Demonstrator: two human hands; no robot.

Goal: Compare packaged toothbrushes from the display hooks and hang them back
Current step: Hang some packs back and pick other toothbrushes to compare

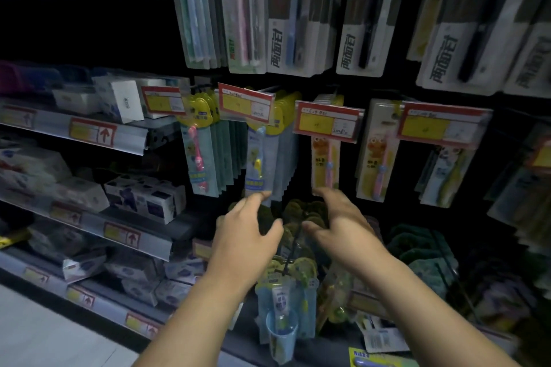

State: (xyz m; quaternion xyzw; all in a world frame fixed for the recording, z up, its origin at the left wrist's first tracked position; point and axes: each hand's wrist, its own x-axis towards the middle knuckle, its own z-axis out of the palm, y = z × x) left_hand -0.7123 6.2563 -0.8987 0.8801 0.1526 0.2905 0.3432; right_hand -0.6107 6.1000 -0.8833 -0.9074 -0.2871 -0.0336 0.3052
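Left hand (250, 228) and right hand (341, 222) – both empty, fingers spread, a little apart – just below packaged toothbrushes (258, 158) hanging in rows under red-yellow price tags (327, 121).

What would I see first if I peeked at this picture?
Two bare hands in the middle, the left hand and the right hand, stretched open toward the hanging packs and holding nothing. Just above them, bright red-and-yellow price tags stick out in front of children's toothbrush packs, and tall white packs fill the top row. Below the hands hangs a blue cup set.
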